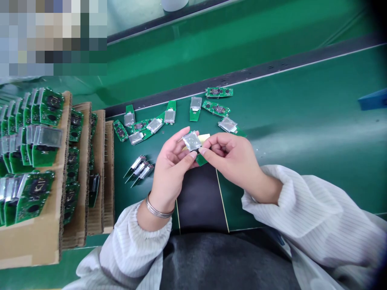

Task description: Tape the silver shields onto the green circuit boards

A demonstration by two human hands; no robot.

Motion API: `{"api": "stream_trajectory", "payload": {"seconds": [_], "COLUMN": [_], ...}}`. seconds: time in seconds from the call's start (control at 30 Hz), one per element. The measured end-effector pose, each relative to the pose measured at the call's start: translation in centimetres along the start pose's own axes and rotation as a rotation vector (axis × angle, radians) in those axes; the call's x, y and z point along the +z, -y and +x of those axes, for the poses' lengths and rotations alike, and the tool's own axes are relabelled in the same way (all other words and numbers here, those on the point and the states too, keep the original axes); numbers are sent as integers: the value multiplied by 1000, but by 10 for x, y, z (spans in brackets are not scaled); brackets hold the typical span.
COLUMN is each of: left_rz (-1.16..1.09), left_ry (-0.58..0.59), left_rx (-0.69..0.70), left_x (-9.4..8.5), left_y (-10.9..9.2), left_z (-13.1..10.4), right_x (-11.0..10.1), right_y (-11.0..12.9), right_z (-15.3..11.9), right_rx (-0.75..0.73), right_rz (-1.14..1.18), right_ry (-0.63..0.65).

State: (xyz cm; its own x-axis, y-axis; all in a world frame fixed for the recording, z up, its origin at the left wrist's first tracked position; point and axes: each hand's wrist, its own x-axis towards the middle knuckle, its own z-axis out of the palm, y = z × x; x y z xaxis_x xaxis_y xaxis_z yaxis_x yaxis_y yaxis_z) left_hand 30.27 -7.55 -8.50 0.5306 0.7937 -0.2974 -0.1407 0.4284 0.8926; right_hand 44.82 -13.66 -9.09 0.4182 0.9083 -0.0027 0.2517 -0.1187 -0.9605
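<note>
A green circuit board with a clear-covered square display (192, 141) is held between my two hands above the black mat (203, 197). My left hand (175, 161) grips its left side, with the thumb at the lower edge of the display. The fingers of my right hand (228, 155) are pinched at the board's right side, by the display's corner. A pale yellow piece (204, 137) shows behind the board, between the hands; what it is I cannot make out. Part of the board is hidden by my fingers.
Several loose boards, some with displays (169, 116), some showing bare components (219, 92), lie beyond my hands. A small group of boards (139, 170) stands left of my left hand. Cardboard racks (33, 245) full of boards fill the left. A blue object (373, 100) is at far right.
</note>
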Motion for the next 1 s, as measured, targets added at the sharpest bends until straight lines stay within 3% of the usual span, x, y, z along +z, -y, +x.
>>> {"api": "stream_trajectory", "payload": {"seconds": [0.5,1.0], "left_rz": [37,19], "left_ry": [4,-39], "left_rx": [5,-66], "left_x": [-2,-2], "left_y": [4,0], "left_z": [3,2], "right_x": [0,-3], "right_y": [2,-1], "right_z": [1,3], "right_rx": [-141,-63], "right_rz": [-146,-70], "right_ry": [-20,47]}}
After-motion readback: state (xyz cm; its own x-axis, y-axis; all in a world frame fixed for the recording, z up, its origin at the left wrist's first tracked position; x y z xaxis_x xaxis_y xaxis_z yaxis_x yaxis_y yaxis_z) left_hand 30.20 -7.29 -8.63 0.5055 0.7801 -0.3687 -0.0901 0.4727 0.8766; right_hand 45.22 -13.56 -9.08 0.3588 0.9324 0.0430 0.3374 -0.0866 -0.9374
